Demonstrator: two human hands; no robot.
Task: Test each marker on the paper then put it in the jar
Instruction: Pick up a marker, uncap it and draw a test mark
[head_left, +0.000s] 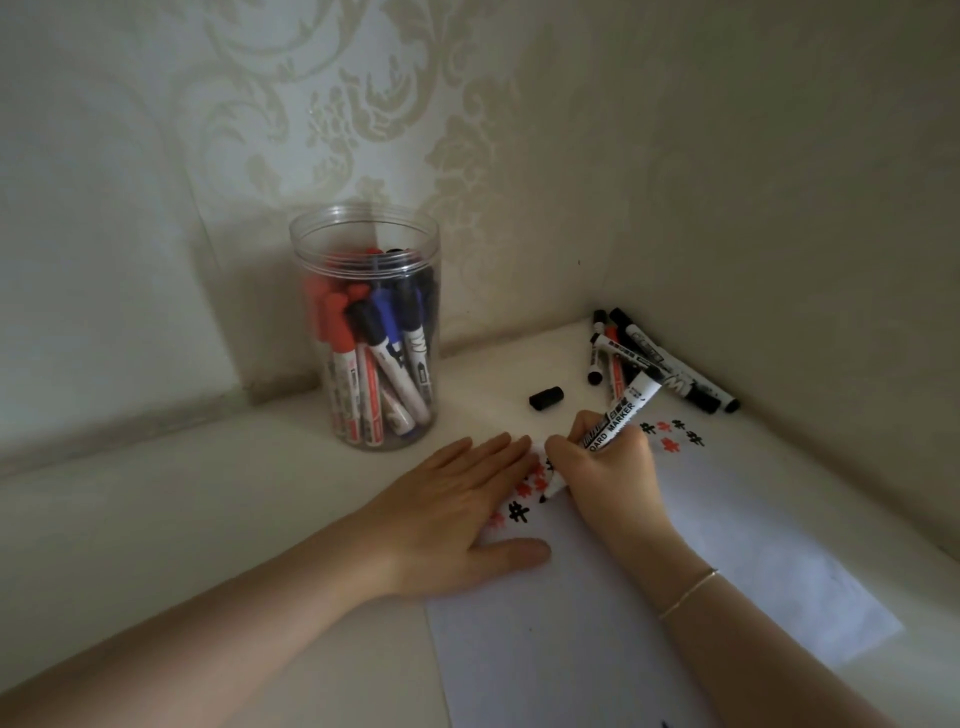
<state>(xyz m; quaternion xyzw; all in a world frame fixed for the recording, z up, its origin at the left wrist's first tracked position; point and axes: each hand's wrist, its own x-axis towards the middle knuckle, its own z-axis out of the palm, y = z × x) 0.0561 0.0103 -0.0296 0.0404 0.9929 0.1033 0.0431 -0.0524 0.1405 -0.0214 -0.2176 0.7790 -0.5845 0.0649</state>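
Here, closest to you, the white sheet of paper lies on the pale table and runs from the lower edge up towards the corner of the room. A thin bracelet sits on your right wrist, above the paper.

Your left hand lies flat and open, palm down, with the fingers spread a little; its thumb and its fingertips rest on the left part of the paper. Your right hand is closed around a black whiteboard marker. The marker is tilted, its rear end points up and away to the right, and its black tip touches the paper just beside your left fingertips. Around the tip you see red and black test marks, partly hidden under your hands. A second group of red and black marks stands on the far part of the paper, right of your right hand.

A little further, a black cap lies alone on the table, between the jar and the pile of markers. The loose markers, mostly black with one red, lie crossed over each other in the far right corner, near the wall.

On the left, near the wallpapered wall, stands the clear plastic jar, upright and without lid. It holds many red, blue and black markers.
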